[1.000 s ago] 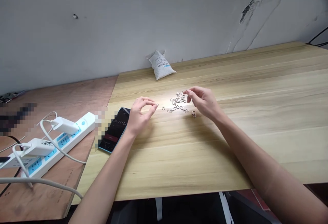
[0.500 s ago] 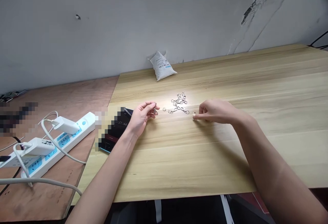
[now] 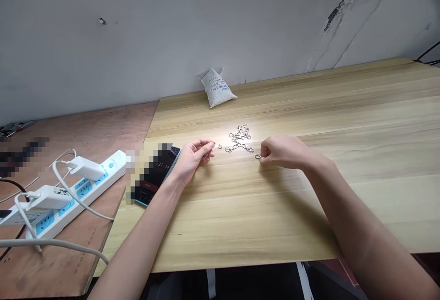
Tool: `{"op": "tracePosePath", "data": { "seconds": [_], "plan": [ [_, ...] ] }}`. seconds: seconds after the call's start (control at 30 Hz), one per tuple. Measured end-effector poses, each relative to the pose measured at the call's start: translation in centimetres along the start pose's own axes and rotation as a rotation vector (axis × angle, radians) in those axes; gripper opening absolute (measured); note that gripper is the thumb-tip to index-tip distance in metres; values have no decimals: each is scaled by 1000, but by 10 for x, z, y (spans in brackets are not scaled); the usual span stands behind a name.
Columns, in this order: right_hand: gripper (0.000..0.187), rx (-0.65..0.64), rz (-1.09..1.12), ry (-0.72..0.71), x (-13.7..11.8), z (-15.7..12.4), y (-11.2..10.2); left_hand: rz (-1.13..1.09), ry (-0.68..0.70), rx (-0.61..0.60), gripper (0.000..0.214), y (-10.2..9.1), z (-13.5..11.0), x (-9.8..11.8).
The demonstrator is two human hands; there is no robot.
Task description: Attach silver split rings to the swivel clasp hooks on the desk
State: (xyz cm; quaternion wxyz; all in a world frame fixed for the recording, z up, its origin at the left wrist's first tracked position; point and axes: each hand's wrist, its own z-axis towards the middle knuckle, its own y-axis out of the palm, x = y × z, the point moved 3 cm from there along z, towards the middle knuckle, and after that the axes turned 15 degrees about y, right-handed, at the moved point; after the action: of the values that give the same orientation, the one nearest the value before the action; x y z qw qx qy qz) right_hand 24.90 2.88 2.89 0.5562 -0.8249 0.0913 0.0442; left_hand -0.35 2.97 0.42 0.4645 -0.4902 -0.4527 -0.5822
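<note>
A small heap of silver metal clasps and rings (image 3: 239,138) lies on the pale wooden table (image 3: 309,190). My right hand (image 3: 283,152) rests on the table just right of the heap, its fingers pinched on a small metal clasp (image 3: 257,156). My left hand (image 3: 192,157) lies left of the heap, thumb and fingers pinched on a tiny ring (image 3: 212,145). Another loose ring (image 3: 219,146) sits between that hand and the heap.
A dark phone (image 3: 156,174) lies by my left wrist. A white power strip (image 3: 68,194) with chargers and cables sits on the brown board at the left. A small white bag (image 3: 216,87) leans by the wall.
My right hand left the heap, came down to the lone clasp to its right and pinched it. My left hand closed on a small ring and shifted slightly toward the heap.
</note>
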Motion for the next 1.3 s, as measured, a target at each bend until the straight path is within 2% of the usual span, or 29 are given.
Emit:
{"op": "tracePosePath", "data": {
  "seconds": [0.17,0.33,0.5,0.67,0.73,0.87,1.03,1.17,1.3],
  "plan": [
    [10,-68,0,-64,-3,-2,5,380,161,-71,27,-2,0,1],
    [24,-88,-86,-136,-8,-6,9,738,299,-131,23,1,-3,2],
    [17,6,-83,-174,-18,-5,9,906,427,-188,18,5,-1,0],
    [27,101,-7,-250,-26,1,10,970,400,-117,19,6,8,-6],
    [33,131,43,-284,-27,3,11,1014,403,-135,20,9,12,-7],
    [35,198,173,-321,-32,4,12,980,447,-184,16,12,17,-8],
    [29,240,432,-344,-38,9,19,706,430,-151,12,11,12,-7],
    [30,152,672,-392,-41,13,25,530,365,-134,13,15,4,-1],
    [36,35,837,-448,-46,13,30,500,346,-128,15,18,-1,3]
  ]
}}
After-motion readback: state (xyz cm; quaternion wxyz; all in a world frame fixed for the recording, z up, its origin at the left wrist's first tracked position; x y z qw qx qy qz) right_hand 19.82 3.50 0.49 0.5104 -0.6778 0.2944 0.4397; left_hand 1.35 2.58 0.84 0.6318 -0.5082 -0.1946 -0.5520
